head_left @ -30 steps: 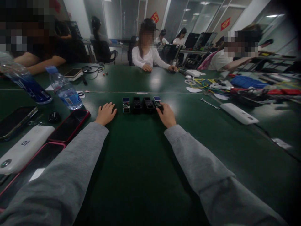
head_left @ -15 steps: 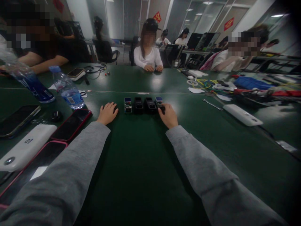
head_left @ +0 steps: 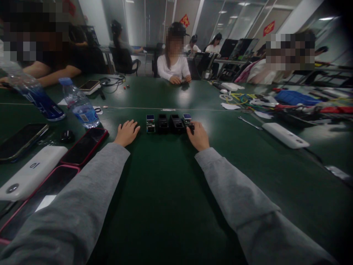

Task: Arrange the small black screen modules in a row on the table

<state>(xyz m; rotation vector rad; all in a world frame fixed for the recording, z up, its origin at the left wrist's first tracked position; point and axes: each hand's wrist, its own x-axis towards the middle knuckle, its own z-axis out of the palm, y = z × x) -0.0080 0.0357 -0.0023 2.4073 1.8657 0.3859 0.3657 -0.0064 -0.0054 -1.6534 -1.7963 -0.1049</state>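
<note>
A row of small electronic modules lies on the green table (head_left: 165, 191) ahead of me: a blue-topped module (head_left: 150, 123) at the left end, two black modules (head_left: 168, 123) in the middle and another blue-topped module (head_left: 187, 119) at the right end. My left hand (head_left: 127, 133) rests flat on the table just left of the row, fingers stretched out, holding nothing. My right hand (head_left: 198, 136) has its fingers curled on the rightmost module.
Two water bottles (head_left: 79, 106) stand at the left, with several phones (head_left: 84, 145) and a white power bank (head_left: 29, 176) nearer me. Another white power bank (head_left: 285, 134), a metal tool (head_left: 249, 123) and a clutter of cables (head_left: 275, 101) lie at the right. Other people sit across the table.
My hands have hardly moved. The person opposite has brought both hands together in front of them.
</note>
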